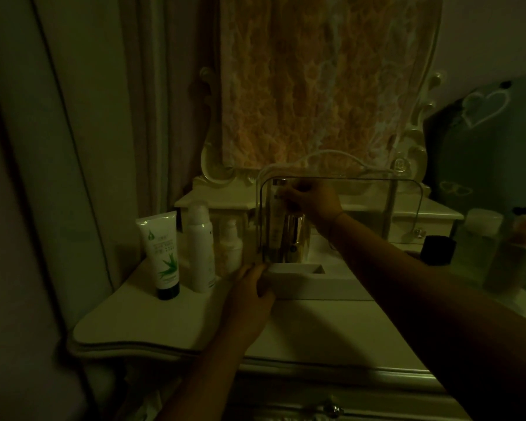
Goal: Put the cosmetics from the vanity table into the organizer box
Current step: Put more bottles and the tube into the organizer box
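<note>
Cosmetics stand at nine o'clock of the organizer box (316, 282) on the vanity table (316, 329): an aloe tube (162, 253), a white spray bottle (199, 247) and a small pump bottle (230, 249), all upright. The right hand (313, 199) reaches into the box's ten o'clock corner, fingers curled round a slim tube (276, 221) beside a gold bottle (295, 235). The left hand (252, 287) grips the box's white base at seven o'clock.
</note>
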Motion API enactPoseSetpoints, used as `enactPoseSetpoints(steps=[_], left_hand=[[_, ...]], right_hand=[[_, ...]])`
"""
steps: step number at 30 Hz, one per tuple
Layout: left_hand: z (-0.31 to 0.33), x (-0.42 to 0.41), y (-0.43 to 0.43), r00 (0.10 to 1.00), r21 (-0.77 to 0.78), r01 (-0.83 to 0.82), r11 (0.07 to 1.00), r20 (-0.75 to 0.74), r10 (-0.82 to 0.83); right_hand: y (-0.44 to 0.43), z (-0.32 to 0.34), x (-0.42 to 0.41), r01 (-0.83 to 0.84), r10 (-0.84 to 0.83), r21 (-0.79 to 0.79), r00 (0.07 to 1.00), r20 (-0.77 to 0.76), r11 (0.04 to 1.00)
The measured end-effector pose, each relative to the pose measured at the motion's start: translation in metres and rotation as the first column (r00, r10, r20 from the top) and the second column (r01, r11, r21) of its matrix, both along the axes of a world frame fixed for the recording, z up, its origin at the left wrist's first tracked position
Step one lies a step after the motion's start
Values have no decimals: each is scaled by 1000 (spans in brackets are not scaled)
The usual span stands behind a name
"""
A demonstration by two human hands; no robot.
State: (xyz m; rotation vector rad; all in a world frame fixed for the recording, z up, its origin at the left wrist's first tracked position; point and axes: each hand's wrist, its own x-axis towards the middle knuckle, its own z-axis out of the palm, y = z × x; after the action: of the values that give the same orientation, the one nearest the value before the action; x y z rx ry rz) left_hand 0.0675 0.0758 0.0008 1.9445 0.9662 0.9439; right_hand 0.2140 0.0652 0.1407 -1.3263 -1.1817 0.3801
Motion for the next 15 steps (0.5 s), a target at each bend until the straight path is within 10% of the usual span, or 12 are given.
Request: enactPoseSetpoints(steps=[15], left_hand=[[0, -1, -2, 999, 24, 7, 1000, 39, -8]], right_hand=[[8, -15, 10, 94, -80, -136, 992, 102, 986]])
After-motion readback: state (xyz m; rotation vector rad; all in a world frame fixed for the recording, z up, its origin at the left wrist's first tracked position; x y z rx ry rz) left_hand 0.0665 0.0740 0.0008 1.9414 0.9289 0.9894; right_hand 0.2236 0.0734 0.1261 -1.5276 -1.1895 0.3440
